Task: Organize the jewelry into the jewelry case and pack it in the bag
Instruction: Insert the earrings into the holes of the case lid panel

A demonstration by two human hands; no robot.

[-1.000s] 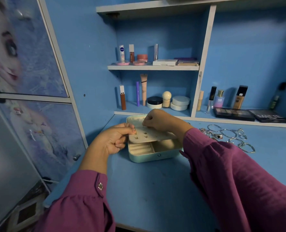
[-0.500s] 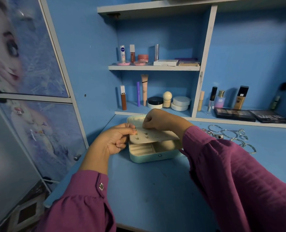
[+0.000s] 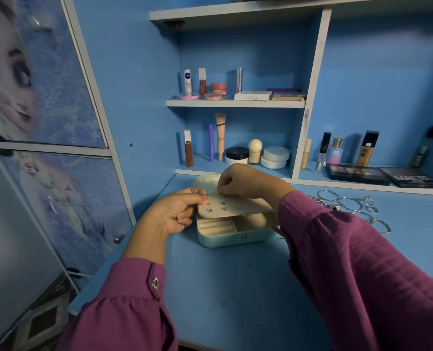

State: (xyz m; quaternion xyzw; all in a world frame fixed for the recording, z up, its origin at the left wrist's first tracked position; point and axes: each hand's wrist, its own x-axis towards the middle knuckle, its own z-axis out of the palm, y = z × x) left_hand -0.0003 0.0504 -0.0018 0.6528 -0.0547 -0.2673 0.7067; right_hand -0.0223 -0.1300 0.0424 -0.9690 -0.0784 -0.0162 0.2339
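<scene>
Head view: the jewelry case, pale mint with a cream lining, sits open on the blue tabletop near its back-left corner, just in front of the lowest shelf. A perforated earring panel lies roughly level over the open compartments. The left hand pinches the panel's left edge, fingers curled narrow, probably to steady it. The right hand hovers over the panel's far side with fingertips pinched together on something too small to make out, likely a stud being seated in a hole. A few small gold studs already sit in the panel near its left end.

The rest of the jewelry, a cluster of silver bangles and rings, lies loose toward the right back of the tabletop, well apart from the case, within easy reach of the right hand. No bag is visible.

Readable writing: "NIVEA" on a white stick on the middle shelf, "SB" on a small lilac bottle, and "MATTE" on a dark palette at the back right.
</scene>
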